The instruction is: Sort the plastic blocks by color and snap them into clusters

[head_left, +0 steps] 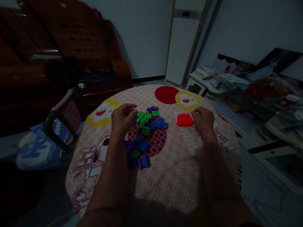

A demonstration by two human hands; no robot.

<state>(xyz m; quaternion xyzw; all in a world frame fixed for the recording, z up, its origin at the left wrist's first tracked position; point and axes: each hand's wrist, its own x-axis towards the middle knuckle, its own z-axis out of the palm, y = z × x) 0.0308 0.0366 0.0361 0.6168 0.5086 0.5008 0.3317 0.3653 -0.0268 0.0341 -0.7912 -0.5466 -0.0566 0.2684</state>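
Note:
My left hand (123, 119) is above the left edge of a loose pile of small ridged plastic pieces. Its fingers are loosely bent with the thumb apart, and I see nothing in them. Green pieces (144, 117) lie nearest to it, with blue pieces (160, 122) to their right and purple pieces (129, 146) lower down, partly hidden by my left wrist. At the right, a cluster of bright red plastic pieces (185, 120) lies on the tablecloth. My right hand (204, 119) is at its right edge, fingers closed together; whatever they hold is hidden.
A patterned cloth covers the round table (170, 176). Left of it stands a chair (68, 116), and beyond that a wooden bench (80, 47). A tall white cabinet (183, 47) is at the back. The cluttered glass-topped stand (251, 94) runs along the right.

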